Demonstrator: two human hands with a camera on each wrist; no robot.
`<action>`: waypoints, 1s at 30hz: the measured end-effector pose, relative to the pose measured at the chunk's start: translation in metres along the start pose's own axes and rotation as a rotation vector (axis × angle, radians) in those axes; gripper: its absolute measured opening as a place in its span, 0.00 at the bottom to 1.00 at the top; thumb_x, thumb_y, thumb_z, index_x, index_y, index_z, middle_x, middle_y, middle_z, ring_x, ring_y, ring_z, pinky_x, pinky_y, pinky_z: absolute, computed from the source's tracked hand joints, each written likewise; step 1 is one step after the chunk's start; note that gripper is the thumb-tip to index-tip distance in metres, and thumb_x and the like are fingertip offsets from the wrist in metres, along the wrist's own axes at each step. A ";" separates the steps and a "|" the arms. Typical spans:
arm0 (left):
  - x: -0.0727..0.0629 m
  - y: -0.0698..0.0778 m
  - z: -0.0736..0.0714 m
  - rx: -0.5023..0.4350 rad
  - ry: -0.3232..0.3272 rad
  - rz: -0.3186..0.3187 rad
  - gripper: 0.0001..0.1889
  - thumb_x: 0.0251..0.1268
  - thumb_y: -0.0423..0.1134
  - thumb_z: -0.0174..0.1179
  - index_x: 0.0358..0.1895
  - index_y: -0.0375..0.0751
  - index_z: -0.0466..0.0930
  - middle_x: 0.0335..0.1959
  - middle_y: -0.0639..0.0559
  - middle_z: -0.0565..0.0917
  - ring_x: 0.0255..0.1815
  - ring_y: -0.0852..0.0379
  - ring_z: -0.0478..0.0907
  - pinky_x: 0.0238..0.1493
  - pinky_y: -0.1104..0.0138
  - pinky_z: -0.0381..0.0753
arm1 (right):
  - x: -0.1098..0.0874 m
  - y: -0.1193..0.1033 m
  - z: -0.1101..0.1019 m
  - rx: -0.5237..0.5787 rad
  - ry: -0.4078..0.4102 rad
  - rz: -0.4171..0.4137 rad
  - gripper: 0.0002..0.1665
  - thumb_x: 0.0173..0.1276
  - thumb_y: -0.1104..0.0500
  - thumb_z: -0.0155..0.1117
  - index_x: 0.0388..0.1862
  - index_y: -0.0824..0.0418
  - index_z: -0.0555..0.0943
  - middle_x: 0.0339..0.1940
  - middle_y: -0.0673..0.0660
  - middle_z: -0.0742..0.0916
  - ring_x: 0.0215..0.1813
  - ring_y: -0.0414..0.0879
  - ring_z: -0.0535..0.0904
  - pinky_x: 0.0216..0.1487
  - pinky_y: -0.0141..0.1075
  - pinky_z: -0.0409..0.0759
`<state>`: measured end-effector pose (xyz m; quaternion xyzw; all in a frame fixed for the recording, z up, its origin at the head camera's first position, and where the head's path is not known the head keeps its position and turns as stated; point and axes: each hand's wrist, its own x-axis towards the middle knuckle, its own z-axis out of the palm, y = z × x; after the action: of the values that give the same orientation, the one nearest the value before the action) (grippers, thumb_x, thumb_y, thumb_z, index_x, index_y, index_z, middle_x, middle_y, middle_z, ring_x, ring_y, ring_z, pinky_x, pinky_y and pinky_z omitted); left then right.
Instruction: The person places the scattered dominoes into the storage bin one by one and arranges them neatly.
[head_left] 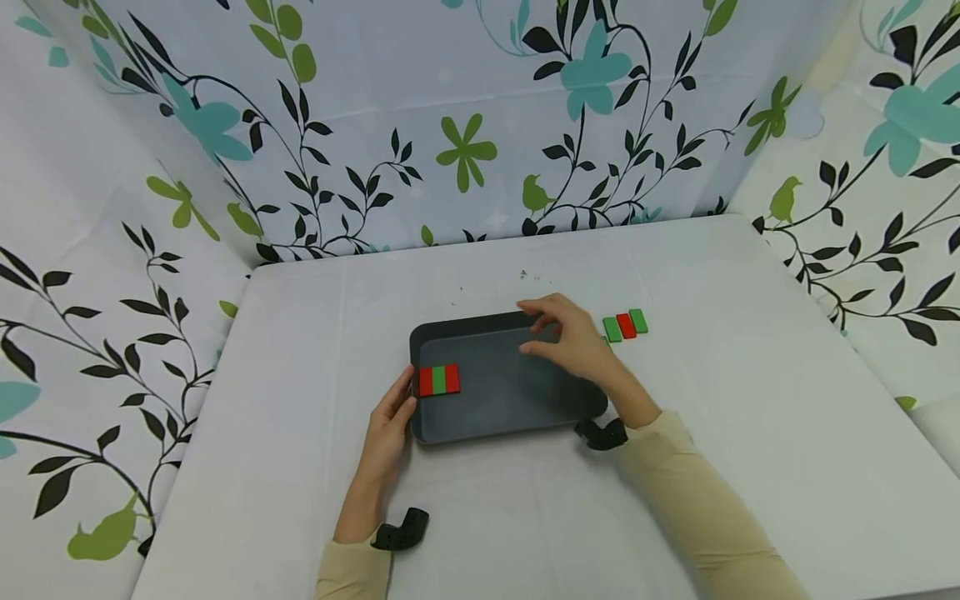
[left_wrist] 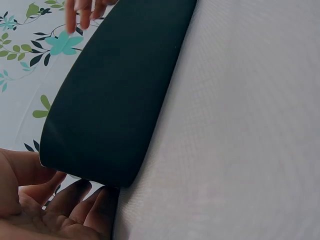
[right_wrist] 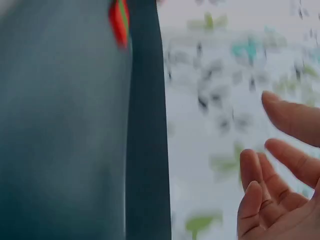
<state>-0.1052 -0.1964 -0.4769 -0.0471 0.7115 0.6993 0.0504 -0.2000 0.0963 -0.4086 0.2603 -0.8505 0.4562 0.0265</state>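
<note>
A dark grey rectangular tray lies on the white table. At its left end my left hand holds the tray's side, thumb by the rim and fingers against the outer wall. Inside the tray near that end, a green tile sits between two red tiles, side by side. Above the tray's right half hovers my right hand, thumb and fingers apart with nothing between them. Right of it, a red tile stands between two green tiles on the table; another green bit is mostly hidden by the hand.
A white cloth covers the table. Behind and at both sides hangs a curtain with leaf, flower and bird prints. Small dark specks dot the cloth beyond the tray. Each wrist carries a black camera mount.
</note>
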 end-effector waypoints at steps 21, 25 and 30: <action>0.000 -0.004 -0.003 0.015 0.000 0.016 0.27 0.78 0.31 0.41 0.78 0.42 0.53 0.79 0.48 0.53 0.81 0.52 0.45 0.70 0.81 0.57 | -0.037 0.129 -0.113 -0.040 -0.076 0.529 0.41 0.65 0.66 0.65 0.75 0.64 0.61 0.73 0.70 0.64 0.69 0.66 0.64 0.65 0.63 0.68; 0.000 -0.004 -0.002 0.024 0.003 0.016 0.27 0.78 0.31 0.42 0.78 0.42 0.54 0.79 0.47 0.53 0.81 0.51 0.45 0.74 0.73 0.55 | -0.038 0.136 -0.113 -0.021 -0.087 0.536 0.41 0.64 0.68 0.66 0.75 0.65 0.61 0.71 0.70 0.66 0.67 0.65 0.65 0.64 0.60 0.69; 0.000 -0.002 -0.001 0.029 0.006 0.008 0.27 0.78 0.31 0.42 0.78 0.44 0.54 0.80 0.48 0.53 0.81 0.52 0.45 0.76 0.69 0.54 | -0.039 0.139 -0.111 -0.015 -0.083 0.521 0.41 0.62 0.69 0.67 0.73 0.67 0.63 0.68 0.71 0.69 0.62 0.63 0.67 0.59 0.50 0.71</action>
<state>-0.1044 -0.1971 -0.4793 -0.0458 0.7220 0.6889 0.0463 -0.2523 0.2626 -0.4607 0.0509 -0.8926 0.4303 -0.1248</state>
